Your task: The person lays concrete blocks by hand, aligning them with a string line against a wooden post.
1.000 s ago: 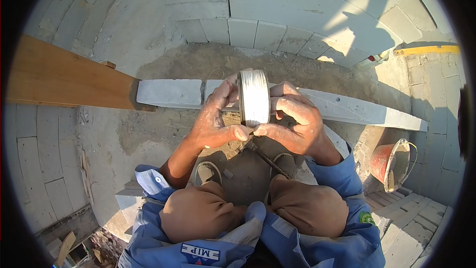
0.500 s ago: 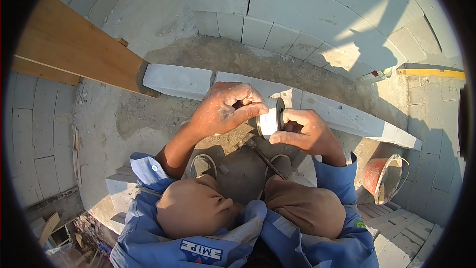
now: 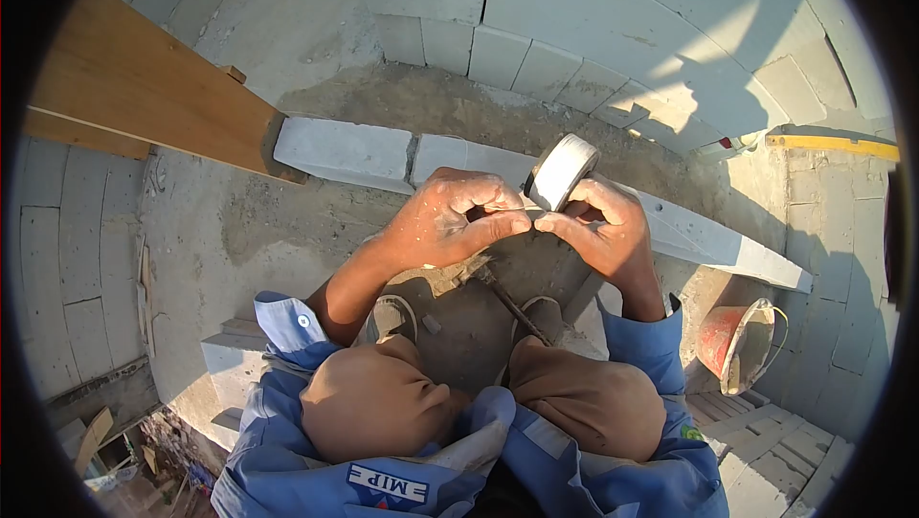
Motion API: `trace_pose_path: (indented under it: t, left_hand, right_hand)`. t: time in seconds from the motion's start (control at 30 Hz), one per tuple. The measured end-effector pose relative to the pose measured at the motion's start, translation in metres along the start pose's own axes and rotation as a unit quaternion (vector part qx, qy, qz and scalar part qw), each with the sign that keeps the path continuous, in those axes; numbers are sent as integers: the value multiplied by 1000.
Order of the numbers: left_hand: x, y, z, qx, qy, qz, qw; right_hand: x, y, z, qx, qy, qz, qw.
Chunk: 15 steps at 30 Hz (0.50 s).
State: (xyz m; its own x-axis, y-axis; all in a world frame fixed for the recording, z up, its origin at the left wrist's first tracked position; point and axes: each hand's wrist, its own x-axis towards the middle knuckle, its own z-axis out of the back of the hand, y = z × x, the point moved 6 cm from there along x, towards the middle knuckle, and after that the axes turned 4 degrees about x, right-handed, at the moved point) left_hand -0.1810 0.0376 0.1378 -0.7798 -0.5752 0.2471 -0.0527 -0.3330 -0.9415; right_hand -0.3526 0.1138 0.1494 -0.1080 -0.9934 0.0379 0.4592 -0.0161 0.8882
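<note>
A spool of white string [image 3: 563,173] with dark rims sits in my right hand [image 3: 605,226], tilted above the row of blocks. The fingers of that hand are closed around the spool's lower side, and its thumb points left. My left hand [image 3: 461,216] is closed in a pinch just left of the spool. What looks like a thin strand of the string runs between the left fingertips and the spool. Both thumb tips are nearly together. Below the hands, a long-handled tool [image 3: 503,296] lies on the ground between my shoes.
A row of white blocks [image 3: 349,152] crosses the floor ahead, meeting a wooden board [image 3: 158,78] at left. A red bucket [image 3: 720,338] stands at right, above stacked blocks [image 3: 785,456]. A yellow level-like bar [image 3: 831,145] rests by the right wall. Block walls [image 3: 613,11] surround the area.
The spool has been raised and tilted to the right in my right hand. My left hand has shifted slightly right and down, its fingertips now close to the right thumb.
</note>
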Motion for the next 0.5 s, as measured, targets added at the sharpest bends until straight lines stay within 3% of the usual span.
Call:
trace_pose_path:
  t: [0.1,0.13,0.17,0.2,0.23,0.27,0.3,0.37,0.4,0.43,0.5]
  left_hand:
    - [2,6,16,-9,-63,-13,998]
    - [2,12,19,1,-66,-11,998]
    - [1,14,17,1,-66,-11,998]
    - [1,19,11,-49,-51,25,997]
    - [0,23,4,-99,-35,60,993]
    - [-1,22,-2,-82,-16,65,994]
    - [-2,21,-3,-82,-14,65,994]
    - [0,13,-6,2,22,30,999]
    - [1,8,-3,-11,2,19,1000]
    - [1,6,-2,-12,3,20,1000]
    - [-1,6,3,8,10,28,1000]
  right_hand:
    - [-9,-6,-20,45,239,-51,969]
    - [-18,2,-23,171,265,-69,946]
    - [-18,18,-15,249,270,-2,930]
    - [-17,19,-11,373,218,-5,902]
    - [-16,20,-8,489,161,-8,857]
    - [-9,17,1,501,46,31,864]
    - [-4,16,11,417,-52,28,907]
    - [1,7,12,190,-95,20,977]
    - [1,4,9,53,-60,21,997]
    - [-1,-1,-2,85,-31,-16,996]
    - [-8,-8,-17,75,158,-77,982]
